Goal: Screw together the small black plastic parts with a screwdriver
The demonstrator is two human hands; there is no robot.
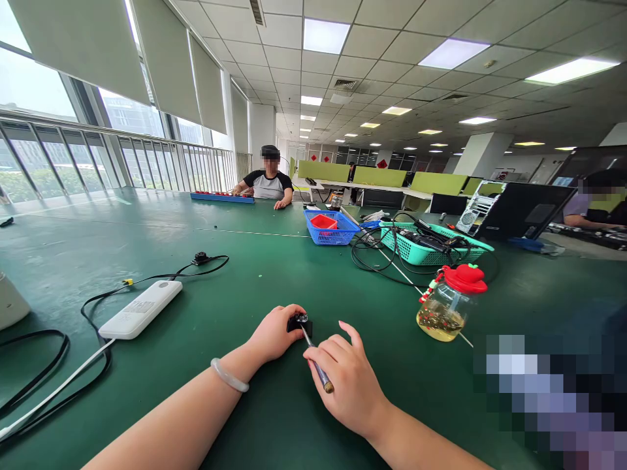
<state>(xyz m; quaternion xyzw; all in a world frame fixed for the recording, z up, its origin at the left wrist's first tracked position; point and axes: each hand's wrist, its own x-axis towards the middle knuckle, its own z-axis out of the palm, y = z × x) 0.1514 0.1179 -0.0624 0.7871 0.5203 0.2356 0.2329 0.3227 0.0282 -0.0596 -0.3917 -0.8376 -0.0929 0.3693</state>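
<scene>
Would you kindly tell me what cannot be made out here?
Head view:
Small black object: partly hidden by the left hand, too small to identify.
Thin tool in the right hand: tip contact too small to judge.
White item, far left: cut off by the edge.
White oblong device: print too small to read.

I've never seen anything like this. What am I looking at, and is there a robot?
No robot here: these are a person's own bare hands. The single picture comes from a camera worn on that person's head, looking forward and down. The left hand holds a small black part at the green table. The right hand holds a slim tool, its tip at that part. Left lies a white box; right stands a red-lidded jar. Farther back are a blue basket and a turquoise one.
</scene>
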